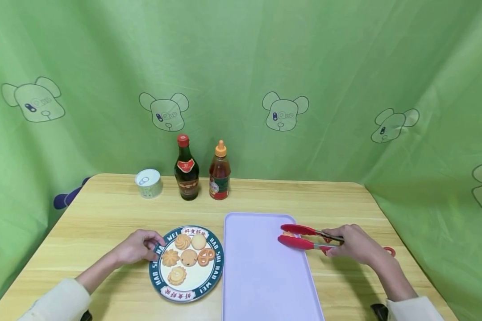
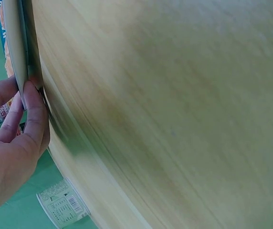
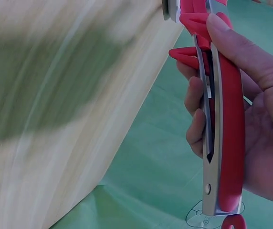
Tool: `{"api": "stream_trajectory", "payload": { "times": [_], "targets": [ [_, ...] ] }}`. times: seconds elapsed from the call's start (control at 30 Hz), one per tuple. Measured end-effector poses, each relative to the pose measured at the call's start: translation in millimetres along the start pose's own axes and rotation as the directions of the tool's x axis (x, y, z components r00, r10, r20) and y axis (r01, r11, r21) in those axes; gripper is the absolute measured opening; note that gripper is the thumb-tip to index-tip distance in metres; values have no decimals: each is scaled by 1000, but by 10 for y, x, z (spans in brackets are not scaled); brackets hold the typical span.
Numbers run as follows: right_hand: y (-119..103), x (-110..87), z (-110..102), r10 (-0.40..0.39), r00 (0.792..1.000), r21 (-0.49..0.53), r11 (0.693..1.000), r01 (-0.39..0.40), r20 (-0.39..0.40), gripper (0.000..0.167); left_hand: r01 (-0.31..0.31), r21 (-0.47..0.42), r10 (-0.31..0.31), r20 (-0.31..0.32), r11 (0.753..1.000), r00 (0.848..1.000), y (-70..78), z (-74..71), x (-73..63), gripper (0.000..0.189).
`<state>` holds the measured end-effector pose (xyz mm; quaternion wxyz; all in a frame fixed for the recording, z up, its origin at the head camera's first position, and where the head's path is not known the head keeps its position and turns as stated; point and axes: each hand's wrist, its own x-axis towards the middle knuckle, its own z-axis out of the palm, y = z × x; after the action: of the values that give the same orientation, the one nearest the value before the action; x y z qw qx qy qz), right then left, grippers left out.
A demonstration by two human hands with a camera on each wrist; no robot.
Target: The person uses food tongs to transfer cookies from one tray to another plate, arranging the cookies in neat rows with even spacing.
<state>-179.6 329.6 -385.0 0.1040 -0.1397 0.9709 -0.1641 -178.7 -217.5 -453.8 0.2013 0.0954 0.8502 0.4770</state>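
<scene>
My left hand (image 1: 138, 246) pinches the left rim of a round plate (image 1: 209, 285) with a dark green lettered border. In the left wrist view the plate's edge (image 2: 16, 47) sits between thumb and fingers. Several biscuits lie on the plate, among them a pretzel-shaped one (image 1: 206, 257) and a round dotted one (image 1: 189, 258). My right hand (image 1: 354, 243) grips red-tipped metal tongs (image 1: 319, 246). Between the tong tips shows a small orange-brown piece, probably a biscuit (image 1: 288, 234), over the far right corner of a lilac tray (image 1: 265, 267). Whether it touches the tray I cannot tell.
Along the table's (image 1: 305, 196) back stand a tin can (image 1: 149, 183), a dark bottle with a red cap (image 1: 187, 171) and a sauce bottle with an orange cap (image 1: 219, 174). The tray lies right of the plate. A green curtain (image 1: 241, 53) hangs behind.
</scene>
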Motion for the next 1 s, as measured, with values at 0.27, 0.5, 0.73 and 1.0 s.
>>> {"api": "stream_trajectory", "payload": {
  "times": [0.27,0.5,0.73,1.0],
  "targets": [
    [-92,34,-18,-15,1000,-7,1000,15,-27,60,-1,-2,1,-1,1000,1000,-4,-2,-3,37],
    [-105,43,-5,15,1000,-3,1000,-15,20,68,-4,-2,4,-1,1000,1000,-10,2,-2,37],
    [-78,4,43,52,998,34,998,-53,30,72,-29,-22,29,7,999,1000,-10,1,-11,37],
    [-36,-11,76,10,1000,-12,1000,-10,-13,65,-18,-18,18,1,1000,1000,-24,1,11,37]
  ]
}}
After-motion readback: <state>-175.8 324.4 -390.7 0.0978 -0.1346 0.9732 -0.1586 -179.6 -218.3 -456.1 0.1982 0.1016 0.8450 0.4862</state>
